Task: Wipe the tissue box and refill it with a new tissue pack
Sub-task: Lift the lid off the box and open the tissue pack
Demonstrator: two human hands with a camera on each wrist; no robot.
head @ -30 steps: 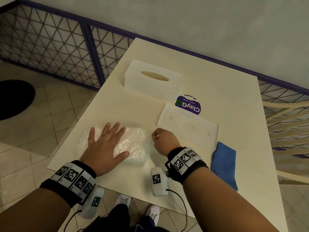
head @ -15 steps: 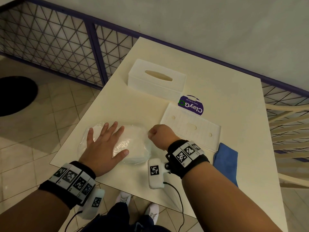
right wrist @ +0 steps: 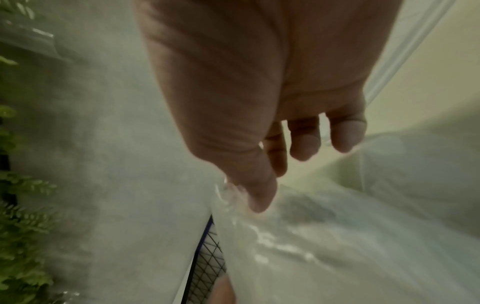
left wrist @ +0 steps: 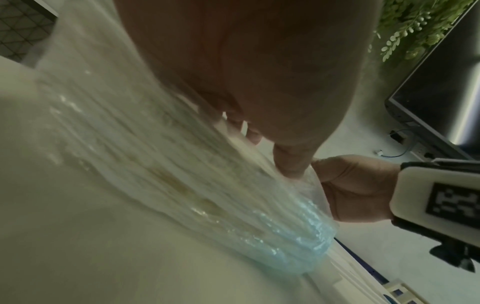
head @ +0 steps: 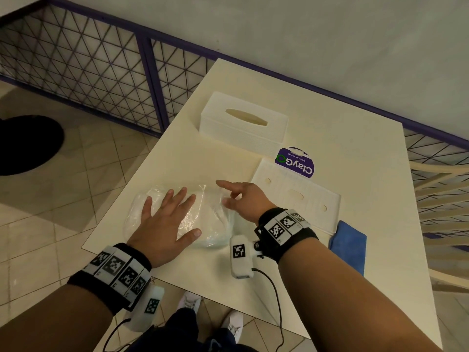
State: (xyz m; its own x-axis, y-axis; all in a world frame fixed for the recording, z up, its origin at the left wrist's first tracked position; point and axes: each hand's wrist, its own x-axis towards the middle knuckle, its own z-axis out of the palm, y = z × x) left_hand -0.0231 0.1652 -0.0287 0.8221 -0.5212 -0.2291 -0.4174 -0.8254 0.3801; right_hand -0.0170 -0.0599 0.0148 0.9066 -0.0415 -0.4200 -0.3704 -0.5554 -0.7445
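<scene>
Left hand (head: 162,228): flat on top of the tissue pack (head: 203,212), palm down, fingers straight and spread, thumb out toward the near right corner; pressing, not gripping.
Right hand (head: 245,199): at the right end of the tissue pack, forefinger stretched out toward the left, other fingers loosely bent, thumb tip against the clear wrap; from the right wrist view, nothing clamped between the fingers, thumb touching crinkled plastic (right wrist: 241,205).
Tissue pack: lying flat near the front left edge of the table (head: 342,138), white tissue inside loose, clear film, a faint blue tint at the near right end; under the left palm.
Tissue box (head: 243,123): white, oval slot facing up, standing toward the far side of the table, well apart from both hands.
Base panel (head: 297,194): white flat rectangle with holes, lying separately to the right of the pack, between tissue box and cloth.
Blue cloth (head: 349,246): folded, at the near right of the table, just beside the panel's corner.
Purple sticker (head: 295,162): round, marked "ClayGo", partly under the panel's far edge.
Surroundings: purple-framed mesh fence (head: 101,72) behind and left, tiled floor (head: 50,224) below, white shoes (head: 189,299) under the table edge.
</scene>
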